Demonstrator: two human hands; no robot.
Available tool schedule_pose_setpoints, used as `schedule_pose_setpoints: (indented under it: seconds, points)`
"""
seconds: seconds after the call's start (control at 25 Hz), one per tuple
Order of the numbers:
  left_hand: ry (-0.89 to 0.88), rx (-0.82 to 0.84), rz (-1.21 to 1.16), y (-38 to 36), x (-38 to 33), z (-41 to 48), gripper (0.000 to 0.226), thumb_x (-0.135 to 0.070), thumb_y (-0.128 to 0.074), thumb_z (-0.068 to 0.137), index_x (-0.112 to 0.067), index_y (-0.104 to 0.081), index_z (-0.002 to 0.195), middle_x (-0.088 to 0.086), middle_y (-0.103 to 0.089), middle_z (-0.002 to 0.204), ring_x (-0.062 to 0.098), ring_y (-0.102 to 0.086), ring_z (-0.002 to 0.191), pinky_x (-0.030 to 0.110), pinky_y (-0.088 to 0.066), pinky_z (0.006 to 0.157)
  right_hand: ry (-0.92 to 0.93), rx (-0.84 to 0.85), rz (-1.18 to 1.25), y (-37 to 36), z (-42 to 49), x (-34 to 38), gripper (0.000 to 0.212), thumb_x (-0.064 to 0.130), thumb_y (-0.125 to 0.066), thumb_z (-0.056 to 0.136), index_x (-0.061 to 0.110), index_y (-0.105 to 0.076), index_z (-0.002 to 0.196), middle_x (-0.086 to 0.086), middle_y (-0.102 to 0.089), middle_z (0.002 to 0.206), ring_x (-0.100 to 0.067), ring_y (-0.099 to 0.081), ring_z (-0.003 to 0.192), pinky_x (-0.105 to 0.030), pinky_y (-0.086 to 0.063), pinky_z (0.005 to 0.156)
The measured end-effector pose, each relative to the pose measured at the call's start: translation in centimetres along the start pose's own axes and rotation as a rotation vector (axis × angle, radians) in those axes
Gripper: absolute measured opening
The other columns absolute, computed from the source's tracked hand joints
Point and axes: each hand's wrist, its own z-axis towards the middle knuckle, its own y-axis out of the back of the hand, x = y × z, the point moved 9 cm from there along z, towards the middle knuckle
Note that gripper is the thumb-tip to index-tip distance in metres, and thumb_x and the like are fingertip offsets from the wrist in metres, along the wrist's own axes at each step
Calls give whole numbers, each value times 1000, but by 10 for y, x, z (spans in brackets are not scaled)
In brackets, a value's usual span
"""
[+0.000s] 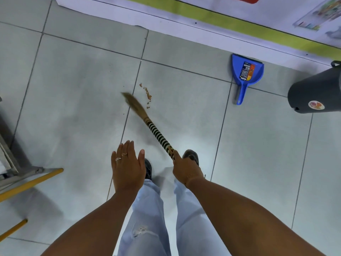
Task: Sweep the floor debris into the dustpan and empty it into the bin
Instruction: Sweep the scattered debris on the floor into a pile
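Observation:
My right hand (184,169) grips the end of a short broom (156,133) with a black-and-white striped handle. Its brown bristles (132,102) are blurred, low over the grey tiled floor. A thin line of small brown debris (146,93) lies just right of the bristles. My left hand (127,167) hovers flat with fingers apart, holding nothing, rings on two fingers. A blue dustpan (246,74) lies on the floor to the right, handle toward me, near the wall. A dark grey bin (315,91) stands at the far right edge.
A white wall base with a green stripe (221,21) runs across the top. A metal frame with yellow bars (27,183) sits at the lower left. My two legs in light jeans and dark shoes (191,157) stand between my arms.

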Motion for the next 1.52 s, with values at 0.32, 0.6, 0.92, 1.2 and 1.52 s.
schedule_pose_setpoints:
  seconds: [0.32, 0.6, 0.92, 1.2, 1.52]
  points:
    - [-31, 46, 23, -17, -33, 9, 57, -38, -28, 91, 4, -53, 122, 26, -62, 120, 40, -54, 118, 53, -39, 101, -151, 29, -172, 35, 34, -71, 43, 26, -27, 100, 17, -40, 140, -11, -61, 122, -32, -60, 111, -39, -47, 79]
    - [16, 27, -26, -19, -65, 36, 58, -40, -28, 93, 3, -48, 127, 25, -56, 128, 39, -46, 126, 52, -32, 107, -30, -21, -350, 117, 65, -74, 51, 14, -31, 97, 19, -26, 148, -13, -60, 121, -34, -59, 108, -44, -50, 84]
    - [-53, -28, -108, 8, -86, 72, 65, -45, -16, 96, 2, -47, 127, 23, -57, 127, 37, -50, 123, 50, -38, 104, -10, -28, -190, 84, 4, -102, 56, 29, -26, 100, 40, -2, 150, -15, -58, 112, -35, -62, 94, -39, -45, 71]
    - [-149, -20, -58, 39, 15, 95, 67, -48, -14, 96, 0, -49, 126, 21, -58, 127, 35, -52, 122, 48, -37, 105, -64, -24, 335, 34, 57, 97, 47, 33, -28, 100, 28, -27, 147, -21, -63, 118, -39, -62, 104, -41, -49, 88]
    - [-66, -68, -22, 77, 139, 148, 52, -35, -33, 93, 1, -45, 129, 24, -54, 131, 37, -46, 126, 52, -33, 107, -256, 123, 586, 5, 107, 222, 39, 19, -34, 99, 2, -50, 130, -16, -56, 132, -31, -54, 121, -34, -43, 96]
